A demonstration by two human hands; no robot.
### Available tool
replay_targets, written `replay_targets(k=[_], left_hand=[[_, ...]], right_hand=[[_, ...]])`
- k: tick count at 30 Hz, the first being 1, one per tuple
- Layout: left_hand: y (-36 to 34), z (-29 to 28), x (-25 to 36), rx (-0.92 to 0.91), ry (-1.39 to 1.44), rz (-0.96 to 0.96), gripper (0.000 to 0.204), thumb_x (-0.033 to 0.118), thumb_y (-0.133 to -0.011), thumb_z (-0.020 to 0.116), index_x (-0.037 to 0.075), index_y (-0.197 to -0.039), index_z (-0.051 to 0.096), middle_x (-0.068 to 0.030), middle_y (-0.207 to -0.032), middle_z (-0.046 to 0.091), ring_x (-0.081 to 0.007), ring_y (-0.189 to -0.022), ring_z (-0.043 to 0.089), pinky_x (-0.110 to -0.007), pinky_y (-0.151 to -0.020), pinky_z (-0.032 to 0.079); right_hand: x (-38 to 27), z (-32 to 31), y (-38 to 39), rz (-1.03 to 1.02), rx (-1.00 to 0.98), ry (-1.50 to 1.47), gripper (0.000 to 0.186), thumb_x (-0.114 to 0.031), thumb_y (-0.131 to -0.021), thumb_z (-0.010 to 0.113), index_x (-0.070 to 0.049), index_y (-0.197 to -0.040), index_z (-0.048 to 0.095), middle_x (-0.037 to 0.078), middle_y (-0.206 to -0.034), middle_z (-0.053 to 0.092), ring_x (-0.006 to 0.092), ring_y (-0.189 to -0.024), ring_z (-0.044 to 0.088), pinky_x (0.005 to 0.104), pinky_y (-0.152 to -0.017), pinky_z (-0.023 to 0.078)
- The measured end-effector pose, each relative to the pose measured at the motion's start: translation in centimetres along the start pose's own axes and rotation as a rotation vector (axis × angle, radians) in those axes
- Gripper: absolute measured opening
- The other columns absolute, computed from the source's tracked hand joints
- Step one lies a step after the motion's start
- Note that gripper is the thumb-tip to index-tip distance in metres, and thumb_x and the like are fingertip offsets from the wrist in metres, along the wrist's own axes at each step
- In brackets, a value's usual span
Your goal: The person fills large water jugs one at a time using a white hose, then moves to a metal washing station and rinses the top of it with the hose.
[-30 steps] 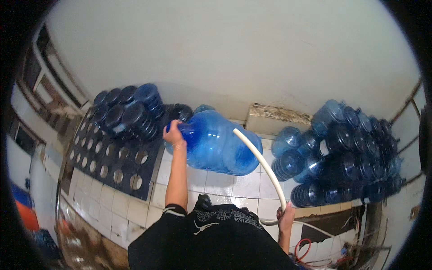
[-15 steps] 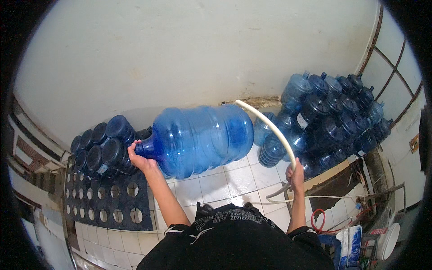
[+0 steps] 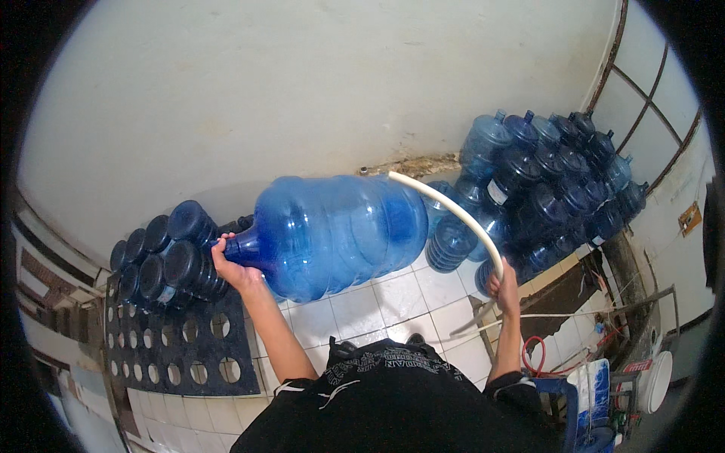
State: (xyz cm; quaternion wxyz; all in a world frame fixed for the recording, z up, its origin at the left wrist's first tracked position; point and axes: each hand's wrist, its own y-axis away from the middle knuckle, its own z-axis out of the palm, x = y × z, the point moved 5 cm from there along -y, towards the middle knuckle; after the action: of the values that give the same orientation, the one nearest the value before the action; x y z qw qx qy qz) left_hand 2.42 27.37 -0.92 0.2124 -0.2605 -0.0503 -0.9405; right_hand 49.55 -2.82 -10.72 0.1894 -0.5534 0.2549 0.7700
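Note:
A large clear-blue water jug [image 3: 340,238] is held sideways in the air, its neck to the left and its base to the right. My left hand [image 3: 236,266] is closed round the neck. In my right hand [image 3: 504,288] is a cream-coloured hose [image 3: 468,220], gripped with the fingers wrapped round it. From that fist the hose arcs up and left, and its free end lies at the upper edge of the jug's base end. Whether the end touches the jug, I cannot tell.
At left, several dark-blue jugs [image 3: 162,279] lie stacked beside a black rack with round holes [image 3: 185,374]. Many upright jugs [image 3: 529,181] crowd the right against the wall [image 3: 302,90]. White tiles [image 3: 408,298] cover the floor. A red hose [image 3: 535,359] and white bucket [image 3: 655,381] are at lower right.
My right hand has shifted slightly right with the hose, whose free end has moved a little left and down. The jug stays nearly in place in my left hand.

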Motion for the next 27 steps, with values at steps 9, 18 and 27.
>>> replay_targets(k=[9, 18, 27], left_hand=[[-2.4, -1.5, -3.3, 0.219, -0.246, -0.030, 0.007, 0.007, -0.065, 0.061, 0.004, -0.070, 0.057, -0.0051, -0.072, 0.058, -0.0181, -0.066, 0.056, -0.030, -0.063, 0.048], [-4.6, -1.3, -13.4, 0.224, -0.698, 0.014, 0.027, 0.007, -0.059, 0.069, -0.002, -0.081, 0.057, -0.0077, -0.078, 0.058, -0.0186, -0.069, 0.054, -0.033, -0.065, 0.047], [4.9, -3.0, -28.0, -0.299, -1.047, 0.193, 0.038, 0.015, -0.061, 0.076, -0.005, -0.089, 0.059, -0.0159, -0.083, 0.063, -0.0270, -0.074, 0.059, -0.036, -0.073, 0.047]], right_hand=[[4.1, 3.4, 0.4, 0.099, 0.044, 0.058, 0.046, -0.047, -0.091, 0.039, -0.014, -0.060, 0.035, -0.005, -0.046, 0.029, 0.0052, -0.035, 0.027, 0.0215, -0.033, 0.017], [7.8, 2.3, 13.6, 0.247, 0.210, 0.364, 0.051, -0.046, -0.091, 0.038, -0.010, -0.057, 0.042, -0.002, -0.046, 0.037, 0.0077, -0.038, 0.032, 0.0248, -0.037, 0.023], [6.5, 4.9, 16.4, 0.125, 0.198, 0.541, 0.059, -0.037, -0.093, 0.040, 0.002, -0.048, 0.045, 0.004, -0.042, 0.040, 0.0131, -0.040, 0.036, 0.0341, -0.040, 0.031]])
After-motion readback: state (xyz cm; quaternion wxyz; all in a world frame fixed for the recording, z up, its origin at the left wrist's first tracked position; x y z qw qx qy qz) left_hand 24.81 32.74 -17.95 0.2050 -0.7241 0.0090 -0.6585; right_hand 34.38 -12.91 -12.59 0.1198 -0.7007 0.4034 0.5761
